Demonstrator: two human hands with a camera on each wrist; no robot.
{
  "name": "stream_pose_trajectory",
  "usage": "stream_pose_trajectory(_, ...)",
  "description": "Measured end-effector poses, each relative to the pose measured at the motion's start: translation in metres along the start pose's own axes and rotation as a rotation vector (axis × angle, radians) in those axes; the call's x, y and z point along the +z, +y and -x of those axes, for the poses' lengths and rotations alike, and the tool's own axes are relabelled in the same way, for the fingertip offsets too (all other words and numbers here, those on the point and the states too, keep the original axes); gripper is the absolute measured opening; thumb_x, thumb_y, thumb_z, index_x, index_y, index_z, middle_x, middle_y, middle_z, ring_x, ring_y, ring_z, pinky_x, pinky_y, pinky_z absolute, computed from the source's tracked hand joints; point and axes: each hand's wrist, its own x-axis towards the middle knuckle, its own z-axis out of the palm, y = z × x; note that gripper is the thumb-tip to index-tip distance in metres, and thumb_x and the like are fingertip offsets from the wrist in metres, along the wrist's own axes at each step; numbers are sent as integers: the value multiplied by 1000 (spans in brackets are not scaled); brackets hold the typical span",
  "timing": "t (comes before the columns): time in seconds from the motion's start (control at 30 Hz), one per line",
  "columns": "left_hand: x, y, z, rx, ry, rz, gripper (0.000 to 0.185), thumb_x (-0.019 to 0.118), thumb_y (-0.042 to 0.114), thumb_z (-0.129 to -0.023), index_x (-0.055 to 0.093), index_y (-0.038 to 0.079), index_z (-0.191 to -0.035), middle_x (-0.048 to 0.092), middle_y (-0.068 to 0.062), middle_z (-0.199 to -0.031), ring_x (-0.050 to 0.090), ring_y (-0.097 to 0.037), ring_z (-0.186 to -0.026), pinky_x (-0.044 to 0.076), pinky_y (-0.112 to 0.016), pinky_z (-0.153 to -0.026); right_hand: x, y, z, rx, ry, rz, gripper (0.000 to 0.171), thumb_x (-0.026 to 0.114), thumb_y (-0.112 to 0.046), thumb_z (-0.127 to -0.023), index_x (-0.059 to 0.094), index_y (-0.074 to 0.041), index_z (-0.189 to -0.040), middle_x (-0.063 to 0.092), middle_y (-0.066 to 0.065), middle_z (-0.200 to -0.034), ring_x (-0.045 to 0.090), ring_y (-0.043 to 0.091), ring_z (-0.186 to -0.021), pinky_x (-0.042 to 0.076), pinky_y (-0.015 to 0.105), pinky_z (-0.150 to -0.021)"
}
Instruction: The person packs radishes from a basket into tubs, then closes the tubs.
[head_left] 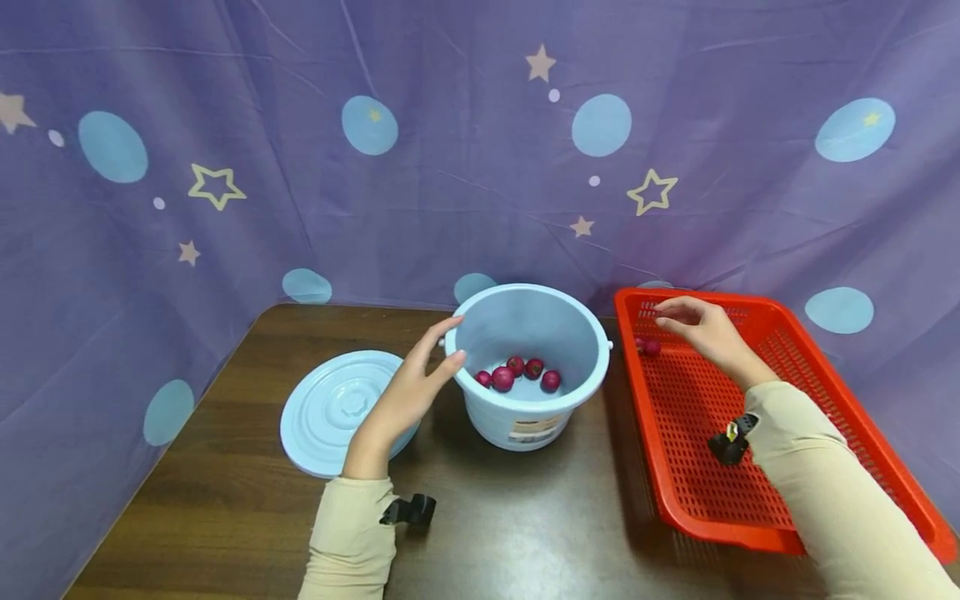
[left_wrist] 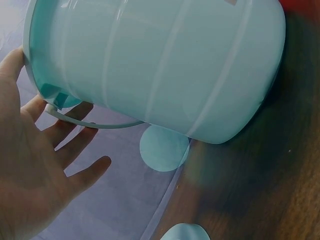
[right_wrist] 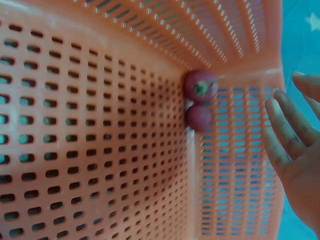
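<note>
A light blue bucket (head_left: 495, 421) stands upright on the table with several round red radishes (head_left: 502, 379) on its bottom. My left hand (head_left: 407, 396) is at the bucket's left rim, thumb and fingers spread and touching it; in the left wrist view, the fingers reach beside the bucket handle (left_wrist: 112, 126). Over the far left corner of a red basket (head_left: 678, 508) hovers my right hand (head_left: 708, 335), fingers slightly bent and nothing held. Below it, two radishes (right_wrist: 199, 118) lie together in the basket's corner, apart from the fingers.
A round light blue lid (head_left: 322, 417) lies on the wooden table (head_left: 217, 492) left of the bucket, partly behind my left forearm. Behind everything hangs a purple cloth (head_left: 465, 200) with stars and dots. The basket's raised rim borders the right side.
</note>
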Motion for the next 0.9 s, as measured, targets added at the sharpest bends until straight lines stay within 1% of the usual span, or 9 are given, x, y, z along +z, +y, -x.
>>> stream_pose_trajectory(0.17,-1,0,0,11,-9,10,55,53,43,-101,34,33,-152,28,1,-159,27,-23,-143,28,-60,-111,3,16,-7,46,-5,-5,31,67,-10,-95,65,6,-120,66,25,-116,57,-3,-88,44,12,-74)
stream_pose_trajectory(0.3,-2,0,1,7,-9,4,55,53,45,-101,34,35,-152,27,3,-159,25,-22,-145,26,-61,-111,6,25,-10,82,-17,-5,31,70,-7,-92,65,8,-119,68,25,-113,58,0,-86,45,14,-70)
stream_pose_trajectory(0.43,-1,0,2,8,-13,-7,55,52,46,-102,34,35,-153,27,2,-159,24,-24,-145,25,-60,-112,10,29,-12,132,-60,12,34,69,-9,-92,64,10,-120,68,27,-110,60,10,-86,48,20,-71)
stream_pose_trajectory(0.53,-1,1,3,8,-14,-17,55,52,46,-102,33,35,-153,26,2,-160,23,-24,-146,23,-61,-112,13,30,-14,180,-97,3,36,68,-7,-92,61,14,-120,68,28,-106,62,15,-83,52,25,-70)
stream_pose_trajectory(0.67,-1,0,3,9,-9,-20,55,51,47,-102,33,37,-152,26,2,-160,23,-24,-146,23,-62,-111,16,31,-16,220,-125,-26,35,65,-3,-93,58,18,-120,69,27,-101,66,16,-79,56,27,-71)
stream_pose_trajectory(0.9,-2,-1,2,7,-5,-22,54,52,46,-102,34,37,-152,27,3,-159,23,-23,-146,24,-61,-112,20,31,-17,275,-157,-46,36,65,-4,-93,57,21,-119,70,27,-99,66,14,-74,56,28,-67)
